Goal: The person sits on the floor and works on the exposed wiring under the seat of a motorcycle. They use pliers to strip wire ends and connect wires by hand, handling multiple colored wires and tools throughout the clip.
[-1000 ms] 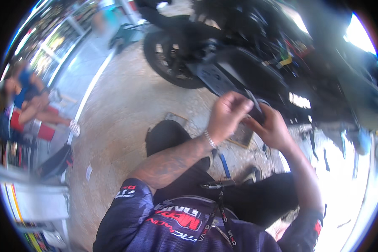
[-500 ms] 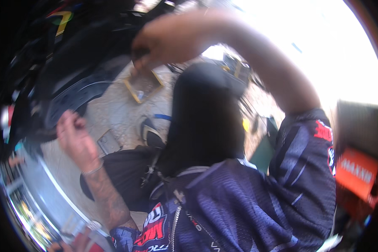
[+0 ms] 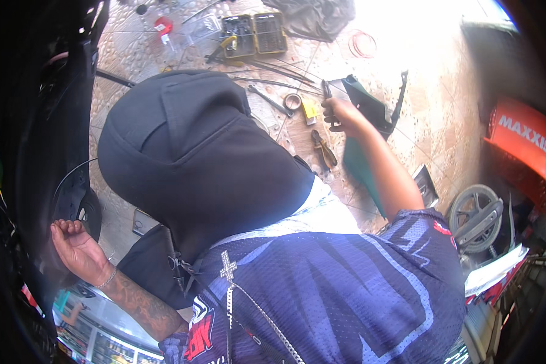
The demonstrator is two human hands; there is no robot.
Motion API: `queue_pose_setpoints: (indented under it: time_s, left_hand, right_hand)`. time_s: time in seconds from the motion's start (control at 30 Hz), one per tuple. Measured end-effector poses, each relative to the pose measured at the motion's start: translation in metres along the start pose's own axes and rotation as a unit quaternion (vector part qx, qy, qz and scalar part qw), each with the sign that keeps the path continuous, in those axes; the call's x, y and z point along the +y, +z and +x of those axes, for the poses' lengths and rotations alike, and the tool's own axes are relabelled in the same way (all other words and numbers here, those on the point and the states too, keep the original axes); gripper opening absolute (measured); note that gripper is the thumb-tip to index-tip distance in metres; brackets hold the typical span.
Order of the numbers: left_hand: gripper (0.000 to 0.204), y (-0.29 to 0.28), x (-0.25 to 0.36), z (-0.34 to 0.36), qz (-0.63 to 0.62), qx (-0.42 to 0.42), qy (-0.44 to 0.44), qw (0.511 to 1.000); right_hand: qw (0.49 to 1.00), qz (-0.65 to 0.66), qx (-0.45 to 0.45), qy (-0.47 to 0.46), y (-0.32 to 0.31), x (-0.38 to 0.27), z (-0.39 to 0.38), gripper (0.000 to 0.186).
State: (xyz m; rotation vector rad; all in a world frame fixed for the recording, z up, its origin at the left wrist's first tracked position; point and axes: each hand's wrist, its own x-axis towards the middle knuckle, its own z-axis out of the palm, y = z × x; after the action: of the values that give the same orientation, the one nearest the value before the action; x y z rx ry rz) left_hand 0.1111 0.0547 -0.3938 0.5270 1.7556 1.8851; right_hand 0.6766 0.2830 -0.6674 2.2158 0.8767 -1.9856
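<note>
My right hand (image 3: 344,116) is closed on a dark slim tool (image 3: 326,90), held over the floor at the right; its kind does not show clearly. Close by lie pliers (image 3: 325,150), a small yellow box (image 3: 309,111), a roll of tape (image 3: 292,101) and a dark-handled tool (image 3: 270,101). At the far left my left hand (image 3: 79,247) is curled, palm toward me, beside dark vehicle bodywork (image 3: 73,188). Its fingers are drawn together, and anything between them is hidden. My black-trousered knee (image 3: 194,133) covers the middle of the view.
Beyond my knee sit an open black bit case (image 3: 268,33), a dark cloth (image 3: 315,15) and long thin rods (image 3: 279,71). A green panel (image 3: 361,170) lies by my right forearm. A grey wheel (image 3: 476,215) and an orange box (image 3: 519,130) stand farther right.
My right hand has moved from the bodywork to the tools on the floor and now grips the dark tool. The view has swung right. My left hand stays near the bodywork.
</note>
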Motion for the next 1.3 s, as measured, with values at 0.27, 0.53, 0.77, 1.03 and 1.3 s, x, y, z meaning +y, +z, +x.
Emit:
queue_pose_setpoints:
  time_s: [0.27,0.53,0.77,1.03,1.3]
  left_hand:
    - [0.020,0.014,-0.008,0.005,0.007,-0.065,-0.011,0.998]
    - [0.018,0.008,-0.023,0.004,0.016,-0.064,-0.051,0.997]
    - [0.016,0.029,-0.025,0.001,0.010,0.049,-0.028,0.998]
    - [0.013,0.059,-0.018,-0.024,0.199,0.021,0.058,0.978]
    - [0.023,0.056,-0.024,-0.034,0.129,0.040,0.055,0.989]
  right_hand:
    - [0.911,-0.203,0.325,-0.154,0.049,0.092,0.047,0.067]
    - [0.905,-0.424,-0.023,-0.016,0.065,0.215,-0.041,0.057]
    - [0.911,-0.383,0.023,-0.151,0.099,0.164,0.018,0.053]
    - [0.836,-0.318,-0.098,-0.436,0.171,-0.084,-0.052,0.046]
    - [0.725,-0.368,-0.195,-0.548,0.220,-0.223,-0.200,0.039]
